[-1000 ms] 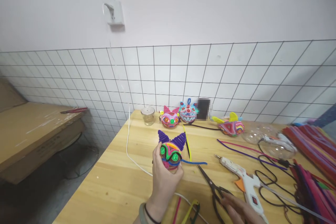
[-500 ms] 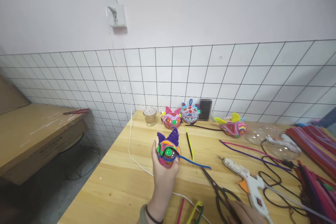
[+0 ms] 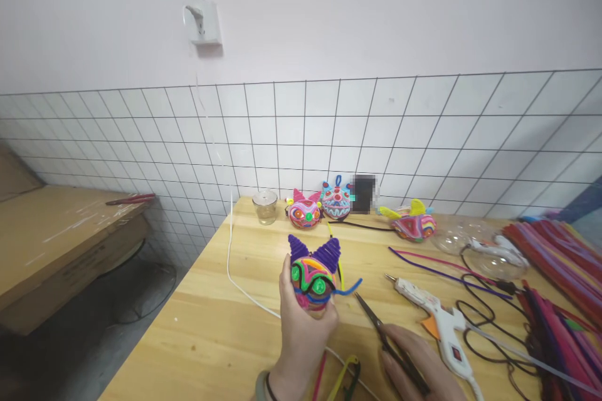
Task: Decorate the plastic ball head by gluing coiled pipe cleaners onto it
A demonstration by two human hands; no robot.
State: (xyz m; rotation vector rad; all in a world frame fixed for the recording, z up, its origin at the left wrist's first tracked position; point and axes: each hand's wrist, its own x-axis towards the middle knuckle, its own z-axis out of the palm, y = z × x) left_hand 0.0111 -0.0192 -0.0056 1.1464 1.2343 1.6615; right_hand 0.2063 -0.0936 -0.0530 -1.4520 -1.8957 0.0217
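Note:
My left hand point(image 3: 301, 332) is closed around a colourful pipe-cleaner ball figure point(image 3: 313, 272) with purple ears, green eyes and a loose blue pipe cleaner trailing to the right. It holds the figure upright above the wooden table point(image 3: 211, 338). My right hand point(image 3: 418, 369) is at the lower right, its fingers wrapped on the handles of black scissors point(image 3: 376, 329). The scissor blades point up and left toward the blue strand.
Three finished figures point(image 3: 305, 210) stand along the tiled wall beside a small glass jar point(image 3: 265, 205). A white glue gun point(image 3: 442, 326) with cables, clear plastic half-spheres point(image 3: 489, 250) and piles of pipe cleaners point(image 3: 559, 263) fill the right. A white cable point(image 3: 229, 244) runs down the table's left side.
My right hand has taken hold of the scissors and lifted them toward the figure. My left hand has turned the figure so its face points at me, and the blue strand now curls.

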